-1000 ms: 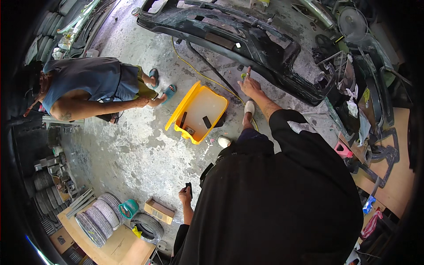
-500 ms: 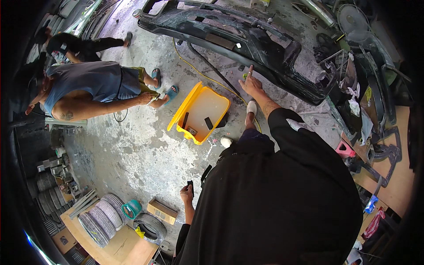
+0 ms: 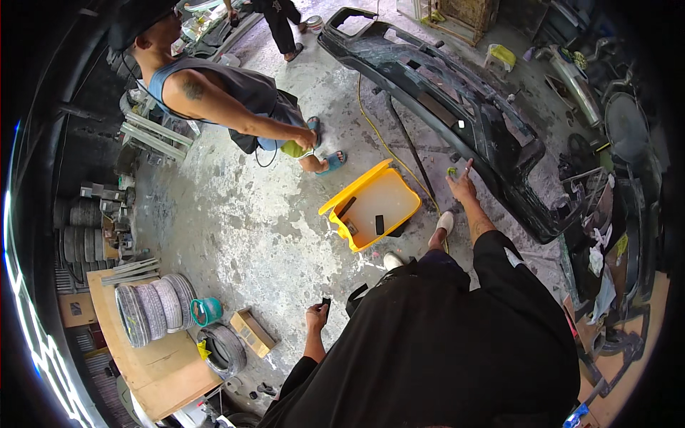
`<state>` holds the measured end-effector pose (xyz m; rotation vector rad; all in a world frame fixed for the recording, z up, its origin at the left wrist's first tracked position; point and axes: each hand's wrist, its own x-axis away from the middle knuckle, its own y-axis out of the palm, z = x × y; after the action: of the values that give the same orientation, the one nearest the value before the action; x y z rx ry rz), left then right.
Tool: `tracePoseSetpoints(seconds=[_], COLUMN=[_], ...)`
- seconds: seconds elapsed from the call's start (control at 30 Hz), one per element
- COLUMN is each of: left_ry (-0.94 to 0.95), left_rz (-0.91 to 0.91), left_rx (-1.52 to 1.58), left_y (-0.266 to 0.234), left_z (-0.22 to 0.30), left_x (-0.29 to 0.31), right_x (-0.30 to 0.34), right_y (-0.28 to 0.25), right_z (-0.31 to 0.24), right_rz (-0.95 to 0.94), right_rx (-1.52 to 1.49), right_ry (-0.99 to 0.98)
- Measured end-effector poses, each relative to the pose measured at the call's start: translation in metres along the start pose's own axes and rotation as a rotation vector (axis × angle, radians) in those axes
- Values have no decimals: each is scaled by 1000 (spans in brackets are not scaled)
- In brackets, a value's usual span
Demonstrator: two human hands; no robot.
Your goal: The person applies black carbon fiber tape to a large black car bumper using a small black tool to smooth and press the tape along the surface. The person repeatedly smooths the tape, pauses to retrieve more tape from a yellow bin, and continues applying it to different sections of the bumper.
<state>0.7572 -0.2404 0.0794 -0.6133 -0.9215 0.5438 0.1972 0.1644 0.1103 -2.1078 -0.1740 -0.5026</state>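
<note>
A black car bumper (image 3: 499,153) stretches diagonally across the upper right, held off the floor on a dark support pole (image 3: 408,143). My right hand (image 3: 462,187) is at its near lower edge with the index finger stretched out, touching or just short of it; nothing shows in that hand. Low on my left side, my left hand (image 3: 316,317) is closed around a small black block (image 3: 327,304). Between my feet and the other person stands a yellow plastic tub (image 3: 408,215) of cloudy water, with a dark rectangular block (image 3: 379,225) and other small dark pieces in it.
A person in a sleeveless top (image 3: 228,89) stands at the upper left, another person's dark-trousered legs (image 3: 278,25) behind. A yellow hose (image 3: 378,139) crosses the floor. Stacked tyres (image 3: 153,307), a teal bucket (image 3: 207,312) and a cardboard box (image 3: 253,332) lie lower left; clutter lines the right.
My view has turned, so the bumper and tub appear farther right and lower. The person in the sleeveless top stands more upright. My left hand still holds the black block.
</note>
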Motion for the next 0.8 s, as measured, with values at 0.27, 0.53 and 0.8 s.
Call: tracePoseSetpoints(seconds=[0.27, 0.53, 0.8], left_ry=[37, -33, 50], left_rz=[-31, -86, -66], left_rx=[-8, -48, -87], left_y=[23, 25, 28], left_z=[-8, 10, 24], left_x=[-15, -4, -62], right_x=[63, 207, 222], right_y=[52, 64, 61], right_z=[128, 311, 339], right_rz=[5, -560, -677], right_rx=[-46, 469, 316], right_ry=[-229, -190, -280])
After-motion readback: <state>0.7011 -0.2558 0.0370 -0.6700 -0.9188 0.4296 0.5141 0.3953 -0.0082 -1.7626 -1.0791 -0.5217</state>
